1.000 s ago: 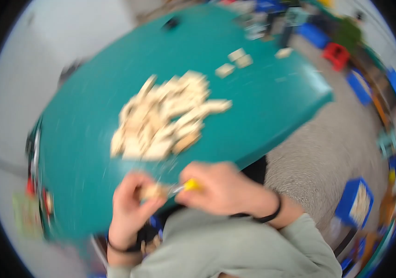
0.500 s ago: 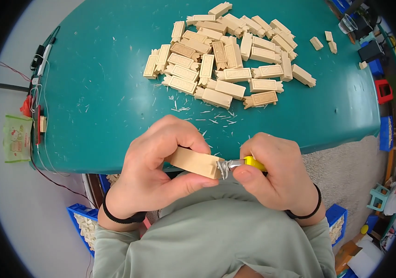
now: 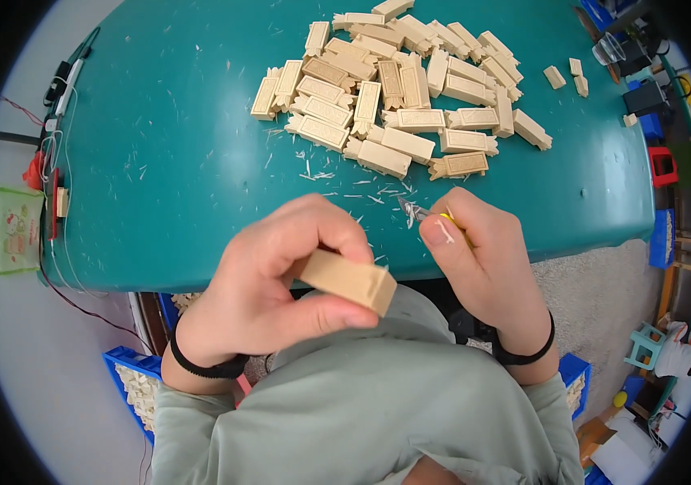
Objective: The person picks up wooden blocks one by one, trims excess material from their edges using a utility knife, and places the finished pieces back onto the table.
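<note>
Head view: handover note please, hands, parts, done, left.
Left hand: shut on one wooden block, held above the lap, short of the table edge.
Right hand: shut on a small yellow-handled knife, blade pointing up-left, clear of the block.
Pile of like blocks lies on the teal table; a few loose pieces sit to its right. Shavings are scattered in front of the pile.
Done: cannot tell which blocks are trimmed.
Left: the held block, probably; blade is not on it.

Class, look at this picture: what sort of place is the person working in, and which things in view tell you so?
Probably a small hobby or craft workshop. A teal table carries a heap of carved wooden blocks and shavings, blue bins of more pieces sit on the floor, and the right hand holds a small knife.
</note>
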Motion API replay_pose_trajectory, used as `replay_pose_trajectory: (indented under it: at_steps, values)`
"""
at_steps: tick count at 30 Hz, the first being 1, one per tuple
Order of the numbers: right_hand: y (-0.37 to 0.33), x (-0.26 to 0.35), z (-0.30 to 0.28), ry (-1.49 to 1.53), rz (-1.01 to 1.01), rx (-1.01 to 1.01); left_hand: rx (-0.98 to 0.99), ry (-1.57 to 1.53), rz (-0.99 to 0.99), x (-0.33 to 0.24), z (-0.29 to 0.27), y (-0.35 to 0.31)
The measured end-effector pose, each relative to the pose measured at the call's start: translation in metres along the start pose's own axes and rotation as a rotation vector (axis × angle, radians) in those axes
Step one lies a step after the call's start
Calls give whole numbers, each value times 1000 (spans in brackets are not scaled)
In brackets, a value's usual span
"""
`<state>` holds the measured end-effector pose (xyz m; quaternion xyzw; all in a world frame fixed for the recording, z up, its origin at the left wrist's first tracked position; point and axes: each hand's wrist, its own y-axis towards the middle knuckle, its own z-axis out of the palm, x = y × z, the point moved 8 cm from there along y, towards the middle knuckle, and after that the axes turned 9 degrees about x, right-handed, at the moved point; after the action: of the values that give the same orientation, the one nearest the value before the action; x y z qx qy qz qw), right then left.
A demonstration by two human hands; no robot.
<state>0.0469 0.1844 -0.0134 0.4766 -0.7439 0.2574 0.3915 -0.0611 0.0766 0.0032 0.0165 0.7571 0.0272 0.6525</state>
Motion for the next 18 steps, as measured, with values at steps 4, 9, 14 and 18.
replay_pose_trajectory:
  at_steps: [4, 9, 14, 18]
  values:
    - [2, 10, 5, 463, -94, 77, -64, -288, -82, 12, 0, -4]
    - [4, 20, 17, 562, -26, 169, -11, -354, -120, 19, 1, -8]
    - [7, 35, 17, 337, -269, 184, 32, -346, -73, 17, 0, -10]
    - [8, 38, 17, 280, -272, 181, 59, -439, -163, 26, 2, -9]
